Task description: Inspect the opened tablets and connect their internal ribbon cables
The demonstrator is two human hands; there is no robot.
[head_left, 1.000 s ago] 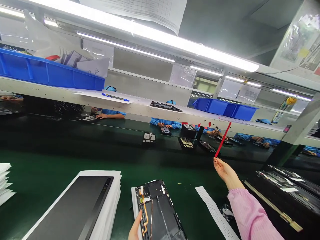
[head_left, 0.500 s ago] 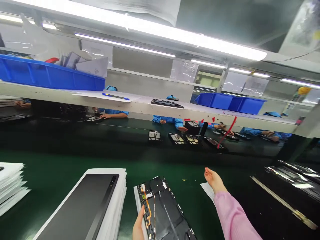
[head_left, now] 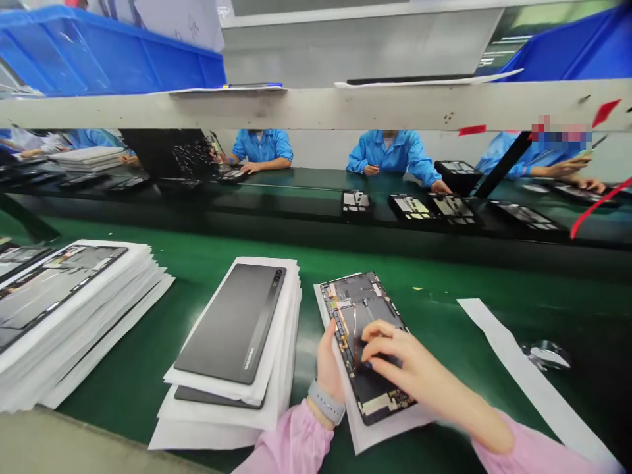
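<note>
An opened tablet (head_left: 368, 296) with bare circuit parts, an orange flex cable and a black battery area lies on white sheets (head_left: 363, 438) in front of me. My left hand (head_left: 330, 365) grips its left edge, thumb on the rim, the other fingers hidden. Over the tablet's middle, my right hand (head_left: 395, 352) is bent with its fingertips close together at the inner surface. A small dark bit shows by those fingertips, too small to name. To the left, a closed grey tablet back (head_left: 232, 322) rests on a pile of white sheets.
Another pile of sheets (head_left: 113, 303) with an opened tablet on it stands at far left. A white paper strip (head_left: 518, 365) and a shiny clear piece (head_left: 547, 355) lie right. Beyond a shelf rail (head_left: 316, 108) with blue bins (head_left: 108, 52), people in blue work at tablets.
The view has tipped downward. My right hand has come from above the paper strip at the right onto the opened tablet. My left hand still holds the tablet's edge.
</note>
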